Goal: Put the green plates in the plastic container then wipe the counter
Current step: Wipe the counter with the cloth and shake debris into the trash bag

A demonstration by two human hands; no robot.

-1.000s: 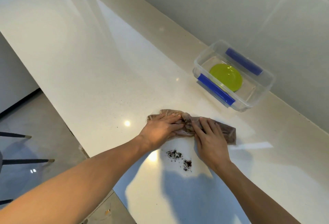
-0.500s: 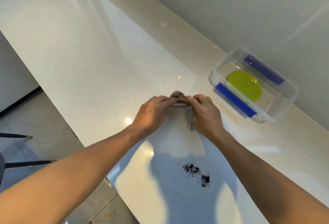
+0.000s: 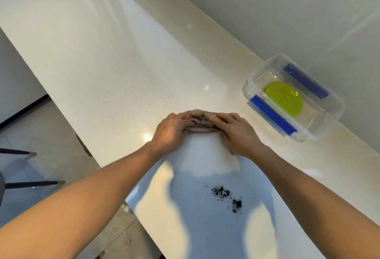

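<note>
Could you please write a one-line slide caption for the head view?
Both hands, left and right, bunch a brown cloth on the white counter beyond dark crumbs; green plates sit in the clear plastic container.

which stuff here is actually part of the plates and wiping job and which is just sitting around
Part of the job:
- green plates, already inside the plastic container
- brown cloth, bunched under the left hand and right hand
- dark crumbs on the counter, not yet wiped

Just lying about:
- chair legs on the floor beside the counter
</note>
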